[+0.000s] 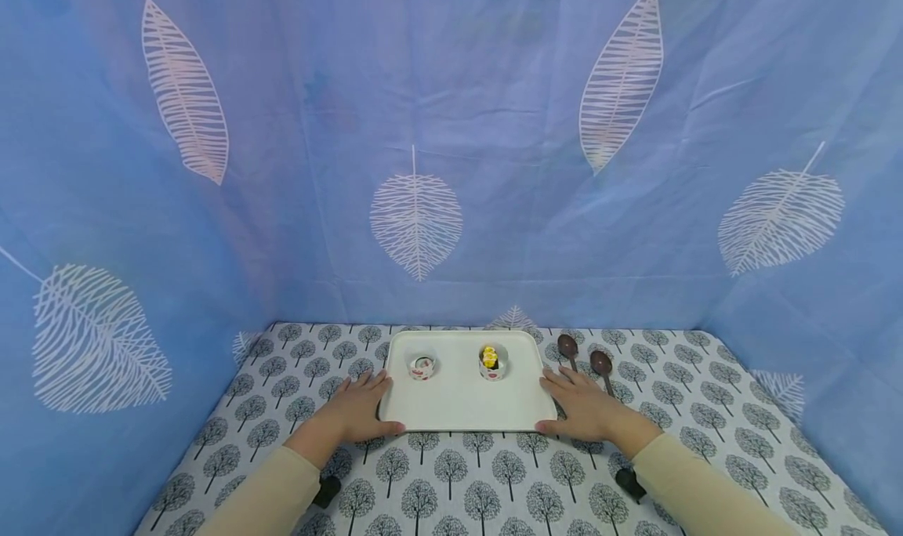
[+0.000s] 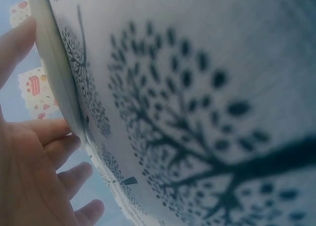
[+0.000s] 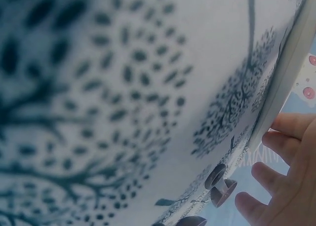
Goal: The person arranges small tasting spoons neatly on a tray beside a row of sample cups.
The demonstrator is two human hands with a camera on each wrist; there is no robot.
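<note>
A white rectangular tray (image 1: pixel 458 407) lies flat between both hands. Two small printed paper cups stand on it: the left cup (image 1: pixel 422 371) shows pinkish-white contents, and the right cup (image 1: pixel 492 374) holds yellow and dark pieces. My left hand (image 1: pixel 356 412) touches the tray's left side and near-left corner, fingers spread. At the opposite side, my right hand (image 1: pixel 589 412) rests against the right edge with its thumb at the near corner. In the left wrist view, the thumb and index finger of the hand (image 2: pixel 29 171) meet the tray rim (image 2: pixel 57 67); the remaining fingers are loosely extended.
Two dark brown spoons (image 1: pixel 567 346) (image 1: pixel 601 362) lie on the tree-patterned cloth right of the tray, beyond the right hand. Blue curtains (image 1: pixel 522 230) with white leaf prints hang behind and at both sides. Dark objects (image 1: pixel 327 490) (image 1: pixel 629 484) are beside the sleeves.
</note>
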